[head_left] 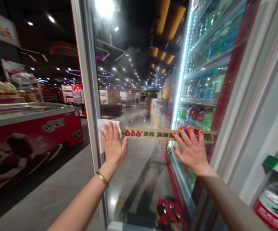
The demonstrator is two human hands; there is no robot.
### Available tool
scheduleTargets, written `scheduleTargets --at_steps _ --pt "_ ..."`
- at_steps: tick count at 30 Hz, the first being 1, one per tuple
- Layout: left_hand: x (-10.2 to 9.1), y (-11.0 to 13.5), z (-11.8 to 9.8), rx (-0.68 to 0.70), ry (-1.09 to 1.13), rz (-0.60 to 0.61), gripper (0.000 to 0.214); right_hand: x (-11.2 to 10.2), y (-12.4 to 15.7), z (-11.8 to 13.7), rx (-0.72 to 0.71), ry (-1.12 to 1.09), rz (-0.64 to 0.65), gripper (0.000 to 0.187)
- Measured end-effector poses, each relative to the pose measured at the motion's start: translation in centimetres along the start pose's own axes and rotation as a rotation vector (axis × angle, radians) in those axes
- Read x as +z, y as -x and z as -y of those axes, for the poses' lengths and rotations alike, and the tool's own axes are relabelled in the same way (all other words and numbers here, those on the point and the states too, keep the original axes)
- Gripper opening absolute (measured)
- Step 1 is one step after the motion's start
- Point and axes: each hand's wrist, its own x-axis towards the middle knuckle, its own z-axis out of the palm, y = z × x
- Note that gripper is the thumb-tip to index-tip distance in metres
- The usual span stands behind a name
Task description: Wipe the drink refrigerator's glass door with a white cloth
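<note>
An open glass cooler door [139, 80] stands in front of me, with a yellow sticker strip [153, 133] across it at hand height. My left hand [113, 144] lies flat on the glass near the door's left frame, pressing a white cloth [102, 128] against it, fingers stretched out. A gold bangle sits on that wrist. My right hand [191, 148] lies flat and open on the glass over the strip's right end, fingers spread, holding nothing.
Lit shelves of drink bottles [201, 89] fill the cooler seen through the glass on the right. A red chest freezer [28, 134] stands on the left across the grey floor. The door frame [256, 106] and shelf goods [273, 199] are at the far right.
</note>
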Motion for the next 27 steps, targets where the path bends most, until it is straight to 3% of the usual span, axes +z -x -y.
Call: scheduleTargets --at_steps 3,5,6,8,10,11,13,15,17,18,21,23,25,27 --pt "0.1 3.7 -1.3 0.383 0.048 0.148 0.082 0.1 0.0 0.1 0.009 -0.010 -0.023 0.076" --pt "-0.5 6.4 -0.4 0.581 0.071 0.213 0.070 0.3 0.0 0.2 0.032 -0.014 -0.029 0.073" --pt "-0.7 6.9 0.5 0.566 0.059 0.199 0.067 0.4 0.0 0.3 0.045 -0.020 -0.027 0.072" --pt "-0.8 6.3 2.1 0.375 0.001 0.120 0.074 0.6 0.1 0.3 0.063 -0.036 -0.022 0.071" --pt "-0.1 4.3 2.2 0.129 -0.062 0.032 0.084 0.7 0.1 0.4 0.068 -0.045 -0.020 0.072" --pt "0.4 3.5 1.6 0.069 -0.084 0.009 0.087 0.7 0.2 0.3 0.067 -0.045 -0.024 0.072" --pt "1.2 3.1 -0.5 0.167 -0.090 0.027 0.087 0.6 0.1 0.3 0.072 -0.041 -0.022 0.070" --pt "1.2 4.5 -2.4 0.430 -0.057 0.090 0.079 0.5 0.0 0.3 0.079 -0.040 -0.016 0.068" --pt "0.4 6.2 -2.9 0.673 -0.004 0.141 0.066 0.5 -0.1 0.3 0.076 -0.031 -0.017 0.067" --pt "0.0 6.5 -2.4 0.725 0.010 0.148 0.063 0.5 -0.2 0.3 0.068 -0.023 -0.020 0.067" --pt "-0.8 3.8 0.7 0.654 0.001 0.124 0.072 0.6 -0.2 0.4 0.035 -0.007 -0.032 0.070" --pt "-0.6 0.2 2.1 0.437 -0.031 0.060 0.087 0.7 -0.1 0.4 0.039 -0.008 -0.035 0.073" --pt "-0.4 -2.2 1.8 0.291 -0.033 0.003 0.093 0.8 0.0 0.5 0.070 -0.019 -0.028 0.074" --pt "-0.7 -2.6 0.4 0.450 0.022 0.052 0.086 0.9 0.1 0.5 0.099 -0.036 -0.023 0.075"
